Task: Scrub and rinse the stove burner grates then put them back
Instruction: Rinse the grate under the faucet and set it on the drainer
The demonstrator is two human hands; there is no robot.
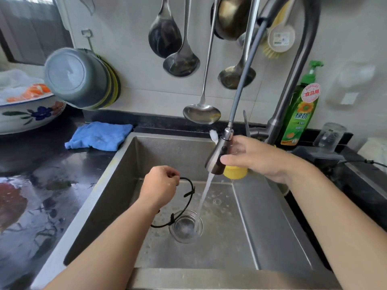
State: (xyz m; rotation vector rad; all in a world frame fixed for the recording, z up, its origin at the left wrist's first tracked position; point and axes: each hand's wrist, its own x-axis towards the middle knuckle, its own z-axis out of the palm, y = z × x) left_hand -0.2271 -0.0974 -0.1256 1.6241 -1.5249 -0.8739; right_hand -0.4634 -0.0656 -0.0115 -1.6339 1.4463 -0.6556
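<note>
Left hand (pixel 160 186) curled around black grate (pixel 189 197) over sink (pixel 117 162); right hand (pixel 254 156) gripping running sprayer (pixel 219 155).

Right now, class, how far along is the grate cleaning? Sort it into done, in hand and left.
Done: nothing certain; scrubbing cannot be judged. In hand: left hand grips the black ring grate over the sink, right hand holds the running spray head, the stream falling beside it. Left: finish rinsing, refit on the stove.
</note>
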